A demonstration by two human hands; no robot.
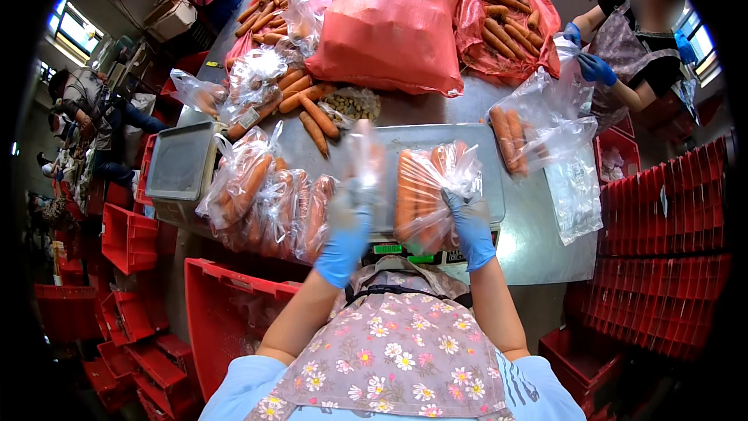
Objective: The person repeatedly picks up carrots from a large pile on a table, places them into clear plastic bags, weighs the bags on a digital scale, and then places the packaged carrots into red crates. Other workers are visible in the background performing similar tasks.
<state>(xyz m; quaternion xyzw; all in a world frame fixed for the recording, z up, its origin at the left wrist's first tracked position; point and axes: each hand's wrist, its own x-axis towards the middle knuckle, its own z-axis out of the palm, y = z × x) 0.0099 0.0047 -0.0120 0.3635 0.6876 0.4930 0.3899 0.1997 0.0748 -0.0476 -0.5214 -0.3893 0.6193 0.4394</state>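
Observation:
My right hand (469, 219), in a blue glove, grips the gathered plastic at the right side of a clear bag of carrots (416, 187). This bag is over the front of a flat scale platform (391, 137). Left of it is my left hand (352, 219), also gloved and blurred by motion. A narrow plastic-wrapped thing (365, 155), pale orange, rises from its fingers; the blur hides what it is exactly. Below the platform, the scale's green display (388, 249) is partly covered. Several bagged carrots (266, 204) lie close together left of my left hand.
A large red woven sack (388, 29) stands behind the scale, with loose carrots (511, 26) to its right. At right, a co-worker's gloved hand (596, 69) holds a plastic bag. Flat plastic bags (574, 199) lie near the right edge. A red crate (204, 316) stands below left.

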